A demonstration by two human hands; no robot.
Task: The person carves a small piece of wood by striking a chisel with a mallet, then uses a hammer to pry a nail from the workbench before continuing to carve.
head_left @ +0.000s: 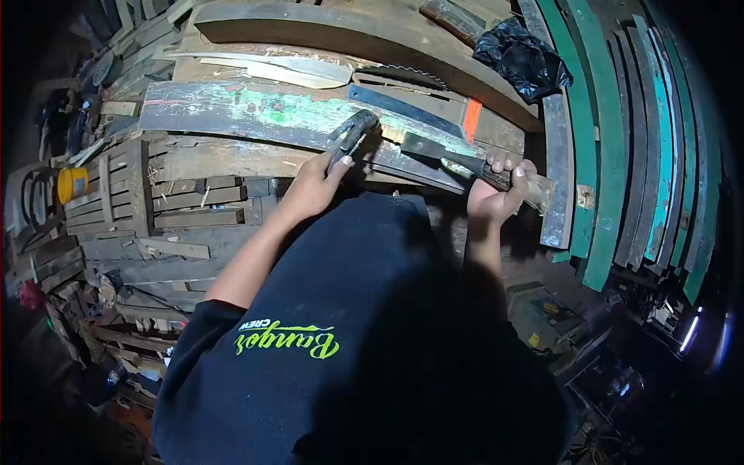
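Observation:
A long board (194,108) with worn green paint lies across the workbench. My left hand (318,184) is closed on a dark tool (356,130), whose exact kind I cannot make out; its head is over the board. My right hand (504,184) grips the handle of a chisel-like tool (422,146). Its wide metal blade points left over the board, close to a pale cut patch (393,135) in the wood. Just behind the blade lies a saw-like blue metal strip (411,112) with an orange end (472,119).
A thick beam (341,31) runs along the back, with a black plastic bag (523,60) at its right. Green planks (608,155) stand at the right. Wooden slats (198,205) and a yellow container (72,185) are at the left.

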